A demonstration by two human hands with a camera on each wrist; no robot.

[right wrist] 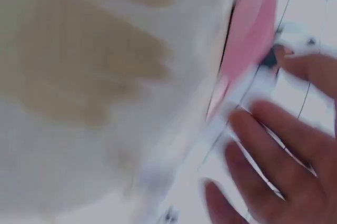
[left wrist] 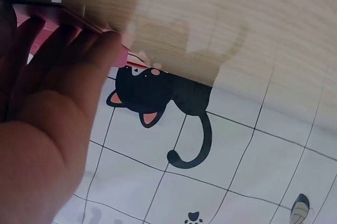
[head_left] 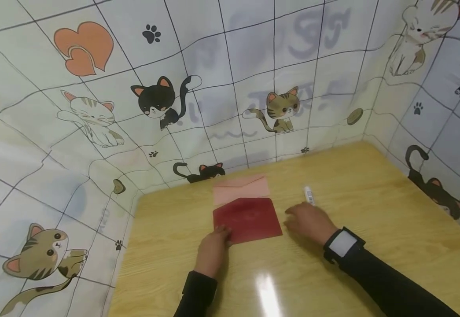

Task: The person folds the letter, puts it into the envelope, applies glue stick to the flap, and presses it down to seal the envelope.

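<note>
We are seeing the left hand (head_left: 212, 251) touching the lower left corner of the red envelope (head_left: 249, 218), though we are not able to tell whether it is pinching; the envelope is lying on the table (head_left: 166, 259), overlapping a pink envelope (head_left: 239, 190); the right hand (head_left: 310, 222) is holding nothing, its fingers spreading apart, near a white tube (head_left: 308, 194)

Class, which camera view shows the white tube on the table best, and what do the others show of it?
The head view: there the white tube lies on the table, right by the right hand, its dark markings visible. I cannot make it out in either wrist view; the right one is blurred.
</note>
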